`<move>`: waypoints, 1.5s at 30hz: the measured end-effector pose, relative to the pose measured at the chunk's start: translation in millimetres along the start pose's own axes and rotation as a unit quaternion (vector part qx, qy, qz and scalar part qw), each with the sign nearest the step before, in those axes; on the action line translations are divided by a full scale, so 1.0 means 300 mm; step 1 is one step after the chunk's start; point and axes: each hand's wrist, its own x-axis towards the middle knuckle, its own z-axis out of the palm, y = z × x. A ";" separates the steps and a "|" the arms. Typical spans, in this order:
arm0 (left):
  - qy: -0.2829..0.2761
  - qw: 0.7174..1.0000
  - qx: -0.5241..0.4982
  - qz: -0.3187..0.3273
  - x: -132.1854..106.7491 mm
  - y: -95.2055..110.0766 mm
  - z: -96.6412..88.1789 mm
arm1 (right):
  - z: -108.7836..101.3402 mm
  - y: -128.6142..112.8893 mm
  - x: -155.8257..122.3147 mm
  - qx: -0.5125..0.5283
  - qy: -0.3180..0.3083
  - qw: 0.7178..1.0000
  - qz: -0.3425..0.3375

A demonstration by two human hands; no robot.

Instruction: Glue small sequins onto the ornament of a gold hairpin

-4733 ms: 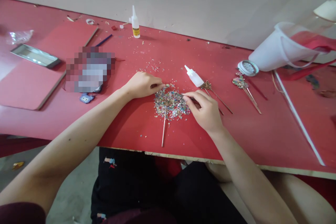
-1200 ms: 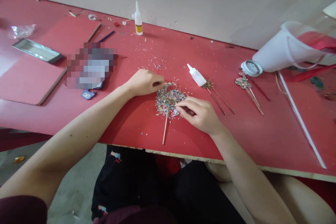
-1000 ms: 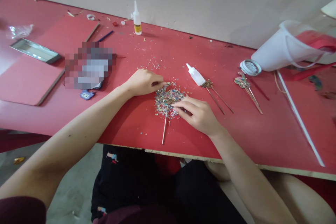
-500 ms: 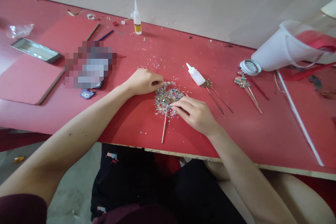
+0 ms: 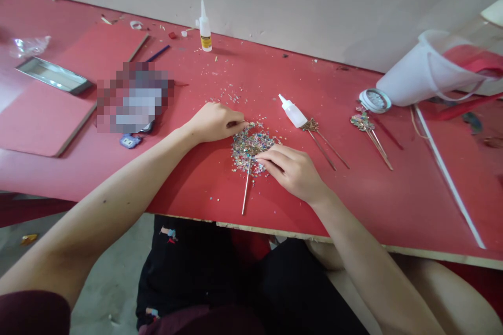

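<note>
A heap of small shiny multicoloured chips [image 5: 251, 141] lies on the red tabletop [image 5: 188, 188]. My left hand [image 5: 216, 121] rests at its upper left edge, thumb and forefinger together; anything between them is too small to see. At the lower right edge, my right hand [image 5: 288, 167] is closed in a pinch. A thin silvery end pokes from those fingertips across the top of a metal hairpin stick [image 5: 245, 191]. The stick points toward the table's front edge, its upper end among the chips. What exactly the right fingers grip is hidden.
Right of the heap lie a white squeeze bottle [image 5: 294, 114], a two-pronged hairpin [image 5: 322, 149] and a decorated hairpin [image 5: 365, 124]. A white bucket [image 5: 408, 73] leans at the far right. Another glue bottle [image 5: 205, 36] stands by the wall. Leftward are a phone [image 5: 141, 99] and an open box [image 5: 55, 74].
Almost nothing differs. The silvery end at my right fingertips has shifted very slightly; both hands and the hairpin stick stay in place.
</note>
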 end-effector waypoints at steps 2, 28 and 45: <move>-0.001 1.000 0.001 0.001 -0.001 -0.001 0.000 | 0.001 -0.001 0.000 0.002 0.004 1.000 0.001; 0.004 1.000 0.007 0.004 -0.001 -0.006 0.009 | -0.020 0.010 0.007 0.057 0.059 0.993 0.081; -0.005 1.000 0.007 -0.001 0.001 0.000 0.002 | -0.015 0.016 0.004 0.047 0.056 0.994 0.079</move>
